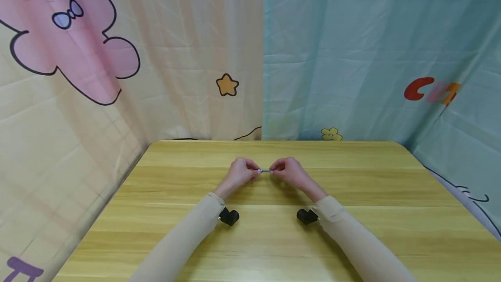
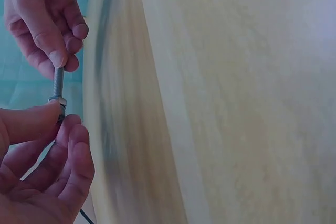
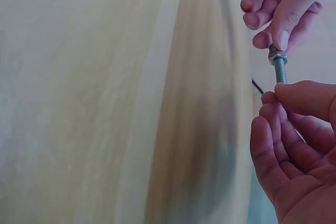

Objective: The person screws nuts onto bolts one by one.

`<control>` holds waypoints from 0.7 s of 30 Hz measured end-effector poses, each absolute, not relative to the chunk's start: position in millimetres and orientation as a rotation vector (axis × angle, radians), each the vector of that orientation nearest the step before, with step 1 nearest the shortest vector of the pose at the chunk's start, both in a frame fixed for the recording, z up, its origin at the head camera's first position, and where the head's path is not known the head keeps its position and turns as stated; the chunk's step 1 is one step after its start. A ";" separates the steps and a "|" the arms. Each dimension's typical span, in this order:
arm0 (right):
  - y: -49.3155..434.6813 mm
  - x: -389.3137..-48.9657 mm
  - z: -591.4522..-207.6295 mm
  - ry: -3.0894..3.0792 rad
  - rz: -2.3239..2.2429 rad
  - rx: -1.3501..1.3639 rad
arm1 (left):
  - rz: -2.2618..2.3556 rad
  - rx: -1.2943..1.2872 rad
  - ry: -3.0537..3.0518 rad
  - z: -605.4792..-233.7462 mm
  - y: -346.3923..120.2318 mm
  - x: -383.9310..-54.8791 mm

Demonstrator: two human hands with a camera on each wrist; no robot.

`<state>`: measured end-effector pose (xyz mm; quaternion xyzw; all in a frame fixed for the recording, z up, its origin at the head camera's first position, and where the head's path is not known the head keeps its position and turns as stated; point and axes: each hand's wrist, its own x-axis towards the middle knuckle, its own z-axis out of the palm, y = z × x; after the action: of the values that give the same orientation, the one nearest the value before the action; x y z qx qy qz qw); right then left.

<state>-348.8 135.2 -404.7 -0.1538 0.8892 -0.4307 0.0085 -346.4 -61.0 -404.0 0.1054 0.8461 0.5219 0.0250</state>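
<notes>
A small grey metal bolt [image 1: 265, 171] spans the gap between the two hands, lying roughly level above the table. My left hand [image 1: 238, 175] pinches its thicker end between thumb and fingers. At that end a hex nut [image 3: 278, 57] shows around the shank, right beside the left thumb; the darker piece past it is partly covered by the fingertips. With thumb and forefinger, my right hand [image 1: 290, 172] pinches the opposite, threaded end, whose tip is hidden. Bare thread [image 2: 58, 81] is visible between the nut and the right fingertips.
A wood-grain table [image 1: 266, 243] lies under both forearms. Printed curtains [image 1: 188, 55] hang behind its far edge and along both sides. Black wrist cameras [image 1: 229, 217] sit at the sleeve cuffs. A thin dark cord [image 3: 257, 86] shows past the table edge.
</notes>
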 end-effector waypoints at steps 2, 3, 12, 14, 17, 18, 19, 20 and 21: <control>135.6 -351.0 -408.1 2.753 -1.348 -0.480 | 1.549 0.330 2.657 -406.6 -61.6 -347.9; 135.7 -351.8 -409.4 2.743 -1.349 -0.479 | 1.524 0.336 2.671 -407.5 -61.9 -348.4; 131.4 -357.5 -411.7 2.760 -1.230 -0.460 | 1.369 0.381 2.741 -410.9 -66.4 -354.0; 130.4 -358.5 -411.4 2.762 -1.210 -0.441 | 1.342 0.397 2.753 -412.3 -66.8 -356.0; 129.6 -359.6 -411.0 2.769 -1.197 -0.418 | 1.306 0.419 2.772 -414.8 -67.0 -358.6; 129.5 -359.9 -411.1 2.771 -1.194 -0.415 | 1.296 0.422 2.779 -415.1 -67.0 -359.1; 129.5 -360.4 -411.3 2.774 -1.191 -0.414 | 1.291 0.424 2.782 -415.3 -66.9 -359.5; 129.5 -360.9 -411.5 2.778 -1.187 -0.415 | 1.287 0.425 2.784 -415.3 -66.9 -359.7; 129.6 -361.6 -411.9 2.782 -1.184 -0.416 | 1.283 0.427 2.787 -415.2 -67.0 -360.0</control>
<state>-361.6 129.6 -411.9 -0.1362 0.9106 -0.3877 0.0449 -360.0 -67.0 -415.2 0.1379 0.8995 0.4140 0.0217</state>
